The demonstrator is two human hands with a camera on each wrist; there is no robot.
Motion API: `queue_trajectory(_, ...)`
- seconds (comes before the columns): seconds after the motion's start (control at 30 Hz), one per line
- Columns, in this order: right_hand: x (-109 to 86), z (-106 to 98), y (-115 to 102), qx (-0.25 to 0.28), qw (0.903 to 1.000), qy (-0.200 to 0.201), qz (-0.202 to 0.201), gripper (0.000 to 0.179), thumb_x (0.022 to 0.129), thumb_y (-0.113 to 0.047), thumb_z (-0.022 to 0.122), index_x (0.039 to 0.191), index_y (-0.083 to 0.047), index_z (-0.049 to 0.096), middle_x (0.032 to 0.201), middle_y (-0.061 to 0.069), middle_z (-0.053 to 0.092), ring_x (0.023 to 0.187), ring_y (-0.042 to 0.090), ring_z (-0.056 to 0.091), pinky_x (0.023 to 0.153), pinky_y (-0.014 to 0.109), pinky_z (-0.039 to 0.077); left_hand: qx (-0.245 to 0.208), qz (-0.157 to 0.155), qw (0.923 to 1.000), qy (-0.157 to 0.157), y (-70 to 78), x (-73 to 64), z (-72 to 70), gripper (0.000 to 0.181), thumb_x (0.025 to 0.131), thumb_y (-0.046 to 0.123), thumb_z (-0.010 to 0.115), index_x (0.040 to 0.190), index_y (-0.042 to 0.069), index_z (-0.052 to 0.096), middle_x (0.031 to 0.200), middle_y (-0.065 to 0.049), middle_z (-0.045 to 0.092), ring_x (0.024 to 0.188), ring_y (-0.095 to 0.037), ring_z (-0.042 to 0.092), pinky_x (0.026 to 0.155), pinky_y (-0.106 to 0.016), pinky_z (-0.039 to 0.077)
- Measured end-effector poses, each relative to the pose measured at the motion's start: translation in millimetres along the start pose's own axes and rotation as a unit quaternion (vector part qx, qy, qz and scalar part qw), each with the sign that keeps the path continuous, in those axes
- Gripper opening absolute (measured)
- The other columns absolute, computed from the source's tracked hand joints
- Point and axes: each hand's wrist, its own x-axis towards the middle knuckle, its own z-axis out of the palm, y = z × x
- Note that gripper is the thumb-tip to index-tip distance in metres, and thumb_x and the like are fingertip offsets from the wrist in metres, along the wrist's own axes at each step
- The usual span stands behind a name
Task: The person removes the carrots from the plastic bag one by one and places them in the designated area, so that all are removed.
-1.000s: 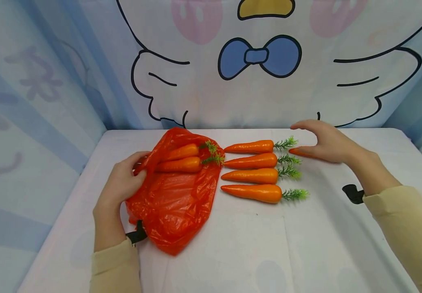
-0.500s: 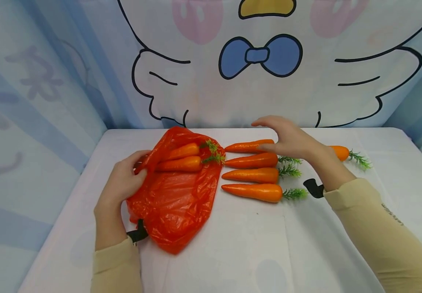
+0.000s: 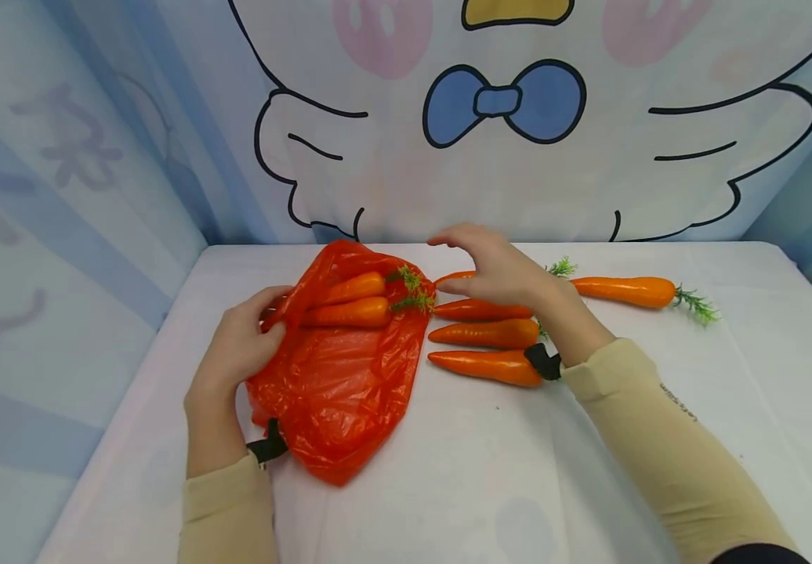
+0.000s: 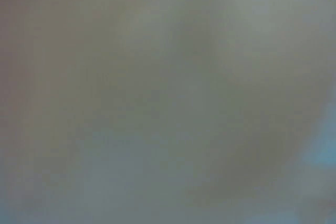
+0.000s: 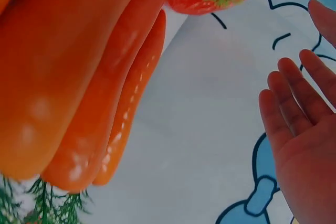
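Note:
My left hand (image 3: 247, 341) grips the left edge of a red plastic bag (image 3: 338, 407) lying on the table. In the bag's mouth are two orange carrots (image 3: 353, 312) with green tops pointing right. My right hand (image 3: 498, 270) holds nothing; its fingers look straight and apart in the right wrist view. It hovers over the far end of a row of several carrots (image 3: 483, 334) beside the bag, partly covering the far ones. A separate carrot (image 3: 625, 291) lies farther right, behind my right forearm. The left wrist view is too blurred to read.
A white cloth covers the table (image 3: 413, 509). Behind it hangs a backdrop (image 3: 519, 188) with a cartoon figure and a blue bow tie. A blue-and-white curtain (image 3: 46, 313) stands along the left side.
My right hand has moved left from the separate carrot, which stays at the right, to above the row near the bag. My left hand and the bag have hardly shifted.

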Motion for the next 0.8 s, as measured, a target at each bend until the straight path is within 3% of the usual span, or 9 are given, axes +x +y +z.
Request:
queue_trajectory(0.37, 21.4, 24, -20, 0.015, 0.9995, -0.028, 0.000, 0.060, 0.089, -0.022, 0.077, 0.143, -0.008, 0.054, 0.146, 0.009, 0.050, 0.132, 0.028, 0.045, 0.110, 0.047, 0.038, 0.003, 0.006, 1.0000, 0.003, -1.5, 0.7, 0.0, 0.050, 0.098, 0.006, 0.050, 0.147, 0.006, 0.049, 0.135, -0.022, 0.057, 0.118, -0.040, 0.054, 0.103, -0.059, 0.044)
queue_trajectory(0.7, 39.6, 47, -33, 0.038, 0.9976, -0.044, -0.037, 0.057, 0.090, -0.018, 0.076, 0.142, -0.005, 0.055, 0.143, 0.010, 0.053, 0.131, 0.027, 0.046, 0.112, 0.040, 0.037, 0.002, 0.016, 0.9999, 0.002, -3.6, 2.3, -2.3, 0.048, 0.097, 0.004, 0.049, 0.145, 0.005, 0.051, 0.132, -0.022, 0.059, 0.114, -0.039, 0.056, 0.101, -0.057, 0.046)
queue_trajectory(0.8, 44.1, 54, -36, 0.037, 0.9974, -0.054, -0.031, 0.057, 0.090, -0.017, 0.075, 0.142, -0.006, 0.055, 0.144, 0.008, 0.052, 0.131, 0.026, 0.046, 0.111, 0.039, 0.037, 0.000, 0.015, 0.9999, 0.003, -4.4, 3.4, -2.7, 0.048, 0.097, 0.004, 0.049, 0.145, 0.005, 0.051, 0.132, -0.022, 0.059, 0.114, -0.039, 0.056, 0.101, -0.057, 0.046)
